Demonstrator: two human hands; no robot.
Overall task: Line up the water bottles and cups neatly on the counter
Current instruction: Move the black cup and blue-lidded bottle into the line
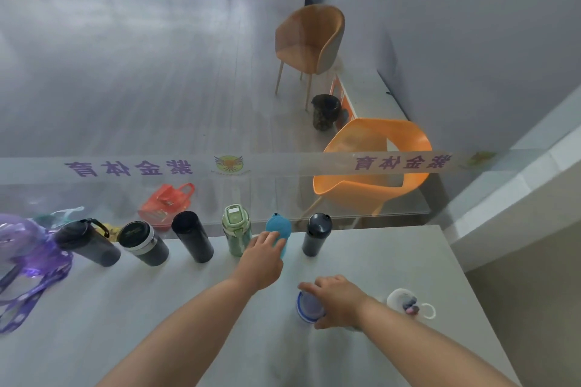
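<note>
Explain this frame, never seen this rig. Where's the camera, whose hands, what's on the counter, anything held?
No machine: a person works bare-handed. The single picture comes from a wide-angle head camera looking forward and down. Along the far edge of the grey counter stand a strapped black bottle, banded dark cup, black tumbler, green bottle, blue bottle and dark flask. The left hand holds the blue bottle. The right hand grips a blue-rimmed cup nearer the person. A white mug sits right of it; a purple bag lies far left.
</note>
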